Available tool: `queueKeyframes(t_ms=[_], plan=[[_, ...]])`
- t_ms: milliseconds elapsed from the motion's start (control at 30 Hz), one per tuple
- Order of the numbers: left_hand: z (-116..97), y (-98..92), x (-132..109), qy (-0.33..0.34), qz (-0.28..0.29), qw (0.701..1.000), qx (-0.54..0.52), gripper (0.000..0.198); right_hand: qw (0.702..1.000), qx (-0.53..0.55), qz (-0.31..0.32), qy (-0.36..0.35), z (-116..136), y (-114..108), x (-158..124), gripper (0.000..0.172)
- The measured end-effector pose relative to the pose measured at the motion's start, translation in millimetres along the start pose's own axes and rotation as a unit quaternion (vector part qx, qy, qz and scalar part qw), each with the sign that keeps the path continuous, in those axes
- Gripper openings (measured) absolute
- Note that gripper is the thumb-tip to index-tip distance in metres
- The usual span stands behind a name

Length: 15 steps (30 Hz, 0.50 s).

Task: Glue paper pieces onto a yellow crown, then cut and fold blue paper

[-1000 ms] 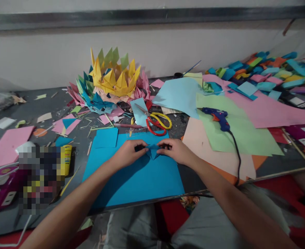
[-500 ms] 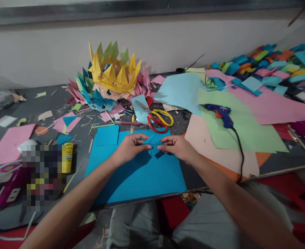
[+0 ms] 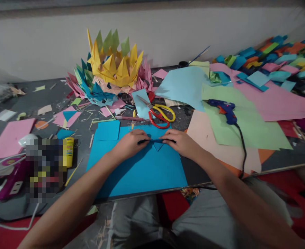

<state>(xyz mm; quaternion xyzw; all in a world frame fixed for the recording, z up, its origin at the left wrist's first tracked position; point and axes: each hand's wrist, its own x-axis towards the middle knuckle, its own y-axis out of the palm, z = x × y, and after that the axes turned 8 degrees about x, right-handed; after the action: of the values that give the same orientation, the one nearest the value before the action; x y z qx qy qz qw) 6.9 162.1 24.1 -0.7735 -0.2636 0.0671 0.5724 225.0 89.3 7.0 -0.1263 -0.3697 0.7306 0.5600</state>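
Observation:
A small piece of folded blue paper [image 3: 158,146] is held between my two hands, seen nearly edge-on with a pointed flap hanging down. My left hand [image 3: 133,142] pinches its left end, and my right hand [image 3: 177,141] pinches the right end. Beneath them lies a large blue sheet [image 3: 139,176] on the dark table. A smaller blue square [image 3: 108,130] rests on that sheet's upper left corner. Just beyond my hands are scissors [image 3: 159,114] with one red and one yellow handle loop.
Folded-paper crowns [image 3: 118,71] stand at the back. Right of my hands, a blue glue gun [image 3: 226,109] with a cord lies on a green sheet [image 3: 261,135]. A yellow tube [image 3: 69,152] sits left. Folded paper strips [image 3: 269,62] are heaped at the far right.
The folded blue paper has been turned from showing its pointed faces to nearly edge-on, its flap now pointing down. Both hands still grip it. The whole view has shifted slightly.

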Motion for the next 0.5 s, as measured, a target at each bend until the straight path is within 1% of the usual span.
queueKeyframes(t_ms=[100, 167, 333, 500], plan=[[-0.2, -0.4, -1.8, 0.05, 0.002, 0.998, 0.035, 0.022, 0.995, -0.038, -0.014, -0.094, -4.3, 0.0, -0.9, 0.024], [-1.3, -2.1, -3.3, 0.077, 0.007, 0.995, 0.055, 0.024, 0.988, -0.066, -0.015, -0.135, -5.4, -0.8, -3.0, 0.027], [-4.9, -5.9, -4.9, 0.12, 0.019, 0.988, 0.097, 0.027, 0.972, -0.14, 0.002, -0.186, -4.2, -4.5, -10.9, 0.032], [-8.7, -7.1, -4.4, 0.156, 0.017, 0.979, 0.131, 0.026, 0.962, -0.179, 0.005, -0.208, -0.7, -6.0, -14.8, 0.033]])
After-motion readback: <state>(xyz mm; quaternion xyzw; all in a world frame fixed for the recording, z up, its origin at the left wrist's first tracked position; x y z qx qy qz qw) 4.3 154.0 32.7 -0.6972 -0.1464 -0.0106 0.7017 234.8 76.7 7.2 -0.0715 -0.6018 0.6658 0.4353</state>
